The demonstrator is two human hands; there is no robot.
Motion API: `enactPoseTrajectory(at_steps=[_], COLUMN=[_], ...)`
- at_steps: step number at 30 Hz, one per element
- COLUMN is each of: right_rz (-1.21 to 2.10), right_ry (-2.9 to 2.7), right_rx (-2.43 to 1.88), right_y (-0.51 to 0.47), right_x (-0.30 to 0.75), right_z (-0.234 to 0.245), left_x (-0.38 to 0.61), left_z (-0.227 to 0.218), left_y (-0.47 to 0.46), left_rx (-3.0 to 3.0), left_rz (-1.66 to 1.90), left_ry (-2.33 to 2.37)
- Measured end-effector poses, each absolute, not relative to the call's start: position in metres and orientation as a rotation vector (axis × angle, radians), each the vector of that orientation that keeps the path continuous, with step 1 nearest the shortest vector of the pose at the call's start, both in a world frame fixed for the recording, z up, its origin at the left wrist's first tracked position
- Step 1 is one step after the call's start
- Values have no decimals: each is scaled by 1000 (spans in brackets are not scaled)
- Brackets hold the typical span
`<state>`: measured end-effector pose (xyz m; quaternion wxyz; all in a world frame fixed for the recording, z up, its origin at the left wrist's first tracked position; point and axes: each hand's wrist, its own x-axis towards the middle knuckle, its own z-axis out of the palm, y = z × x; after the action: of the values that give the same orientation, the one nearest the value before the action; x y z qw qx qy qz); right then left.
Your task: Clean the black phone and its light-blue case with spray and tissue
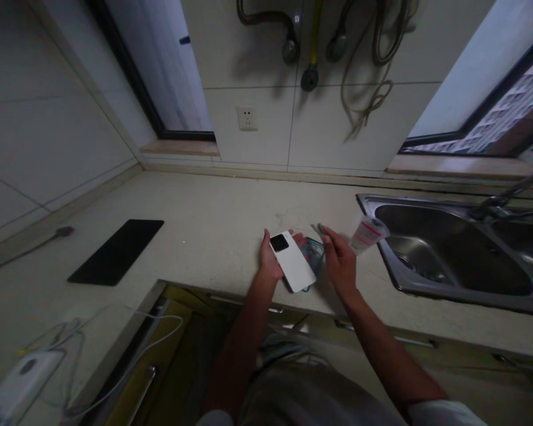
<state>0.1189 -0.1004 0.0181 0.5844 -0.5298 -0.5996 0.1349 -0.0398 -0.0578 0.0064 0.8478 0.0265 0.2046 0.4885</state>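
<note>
My left hand [270,258] is wrapped round a white smartphone [295,264], its back with the dark square camera block facing up. Close by on the right, my right hand [338,258] pinches a small greyish flat piece [318,229], too blurred to name. A blue-green see-through phone case [313,252] lies on the counter between the hands, partly hidden by the phone. Right of my right hand is a clear plastic cup [368,234] with red print, tilted.
A steel double sink [453,248] with a tap [493,207] is at the right. On the counter [213,225] lies a black flat mat [116,251] at the left. A white device [24,384] with cables sits at the lower left. Drawer handles line the front edge.
</note>
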Motion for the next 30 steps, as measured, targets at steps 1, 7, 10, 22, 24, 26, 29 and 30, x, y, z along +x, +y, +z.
enactPoseTrajectory(at_steps=[1, 7, 10, 22, 24, 26, 29, 30], right_rz=[320, 170, 145, 181, 192, 210, 261, 281], right_ry=[-1544, -2300, -2391, -2384, -2357, -2331, -2288, -2279], right_rx=[-1190, -951, -890, -1080, -1111, -1133, -1162, -1166], right_y=[-103, -131, -140, -141, -136, -127, -111, -106], right_x=[110, 80, 89, 120, 114, 107, 98, 97], right_z=[12, -21, -19, -17, -19, -19, -17, -16], left_x=[-39, -39, -40, -38, -37, -35, -33, -33], left_z=[6, 5, 4, 5, 6, 5, 5, 5], left_y=[-57, -53, -53, -58, -58, -58, -59, -59], left_rx=[63, 77, 89, 90, 111, 119, 128, 135], left_rz=[1028, 1045, 1042, 1059, 1054, 1047, 1037, 1033], left_ry=[441, 544, 543, 472, 461, 456, 444, 436])
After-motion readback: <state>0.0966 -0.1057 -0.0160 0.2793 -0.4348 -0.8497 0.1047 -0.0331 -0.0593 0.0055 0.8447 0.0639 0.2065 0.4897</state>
